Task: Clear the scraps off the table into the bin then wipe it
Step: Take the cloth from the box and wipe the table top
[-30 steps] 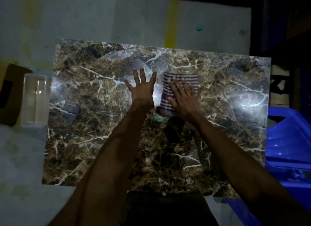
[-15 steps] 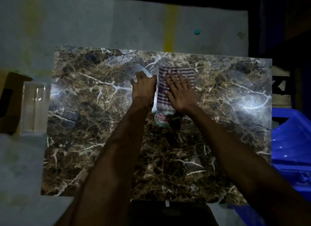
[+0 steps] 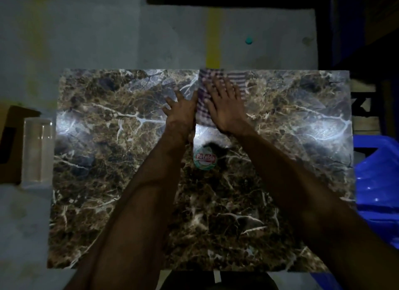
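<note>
The right hand (image 3: pixel 224 108) lies flat with its fingers straight and spread on a purple-and-white striped cloth (image 3: pixel 216 89), pressing it to the marble-patterned tabletop (image 3: pixel 108 160) at the middle of the far edge. The cloth's far end reaches that edge and looks blurred there, so its exact outline is hard to tell. The left hand (image 3: pixel 180 112) rests just beside the cloth's left side, its fingers extended and relaxed on the tabletop; whether it touches the cloth's border cannot be told for certain. Both forearms stretch from the near edge toward the far one.

Nearer than the hands, about the centre of the tabletop, a round sticker (image 3: pixel 204 159) with red lettering lies flat on the surface. Off the right edge stands a blue plastic bin (image 3: pixel 380 182). Off the left edge stands a clear plastic container (image 3: pixel 37 151), with a brown cardboard box (image 3: pixel 10 143) behind it.
</note>
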The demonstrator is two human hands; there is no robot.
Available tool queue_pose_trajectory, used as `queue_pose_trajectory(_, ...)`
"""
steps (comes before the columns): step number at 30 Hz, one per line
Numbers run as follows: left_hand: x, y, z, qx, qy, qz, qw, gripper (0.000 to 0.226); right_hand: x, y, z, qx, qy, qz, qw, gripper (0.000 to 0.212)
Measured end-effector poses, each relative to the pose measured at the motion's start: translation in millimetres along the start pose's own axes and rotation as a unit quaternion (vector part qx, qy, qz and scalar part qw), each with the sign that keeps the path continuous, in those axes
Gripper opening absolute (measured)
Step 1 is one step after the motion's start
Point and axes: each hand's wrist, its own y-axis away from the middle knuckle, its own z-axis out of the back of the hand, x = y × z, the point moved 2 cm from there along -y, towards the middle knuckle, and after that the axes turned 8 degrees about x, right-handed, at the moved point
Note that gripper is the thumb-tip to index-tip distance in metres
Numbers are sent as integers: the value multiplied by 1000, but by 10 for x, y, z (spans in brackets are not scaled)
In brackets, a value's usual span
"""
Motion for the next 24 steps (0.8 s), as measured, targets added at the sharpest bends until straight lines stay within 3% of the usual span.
queue_pose_trajectory(4, 16, -23, 18, 16, 13, -10, 1000, 91, -335, 415, -36, 28, 13, 55, 998, 59)
queue_pose_trajectory(9, 81, -32, -21, -14, 29, -42, 999, 99, -756, 221, 171, 17, -25, -49, 998, 60)
queue_pose_trajectory(13, 128, -6, -37, -21, 16, -63, 998, 110, -529, -78, 138, -16, -34, -104, 994, 60)
queue_pose_trajectory(16, 128, 65, -43, -24, -22, -82, 996, 128, -272, 120, 35, 3, -23, -44, 999, 59)
queue_pose_trajectory(19, 109, 154, -19, -12, -62, -84, 994, 117, -341, 533, -44, 13, 0, 44, 999, 57)
queue_pose_trajectory(24, 66, 101, -50, 4, -96, -78, 992, 100, -850, 718, 83, 3, -11, -26, 1000, 58)
